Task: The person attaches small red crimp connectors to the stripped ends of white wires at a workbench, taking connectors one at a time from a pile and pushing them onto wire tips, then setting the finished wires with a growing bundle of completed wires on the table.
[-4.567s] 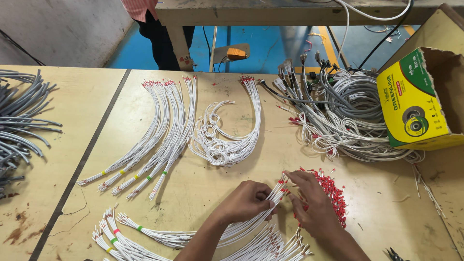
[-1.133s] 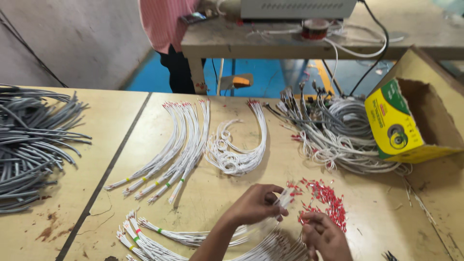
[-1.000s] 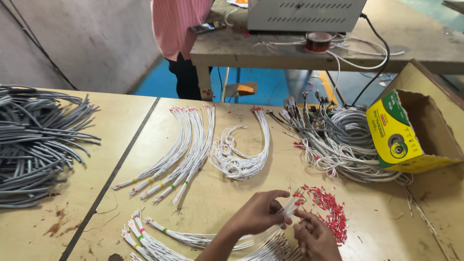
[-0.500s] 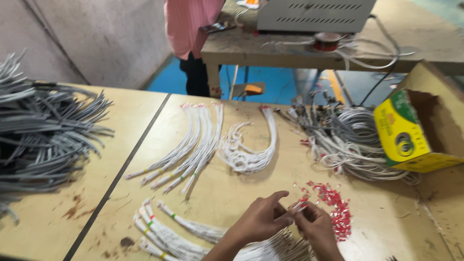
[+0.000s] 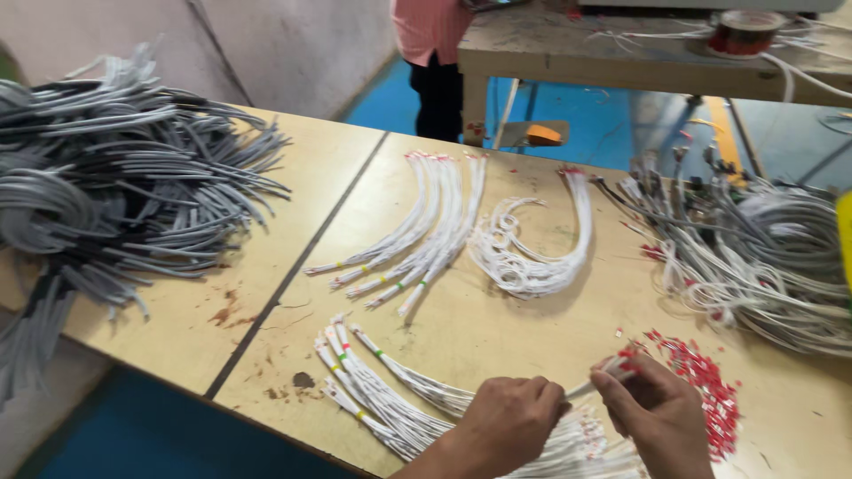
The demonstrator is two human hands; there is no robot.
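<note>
Yellowish wooden tabletop (image 5: 266, 222) with a dark seam lies under my hands, and behind it I see a blue floor and another worn bench, where a person in a pink shirt (image 5: 430, 27) stands.

My left hand (image 5: 510, 421) is closed in a pinch on a thin white wire (image 5: 593, 383). My right hand (image 5: 661, 412) is just beside it, the fingers also pinched narrow on the end of the same wire, where a small red plastic sleeve (image 5: 627, 354) sits at my fingertips. The two hands almost touch.

Under my left hand and to the left of it lies a bundle of white wires with coloured marks (image 5: 373, 390). Just to the right of my right hand is a little heap of red plastic sleeves (image 5: 706, 390). Further away from my hands lie a straight group of white wires (image 5: 417, 235) and a looped white bunch (image 5: 532, 257). Far to the left is a big pile of grey cables (image 5: 115, 195), and far to the right is a tangle of grey-white cables (image 5: 763, 257).
</note>
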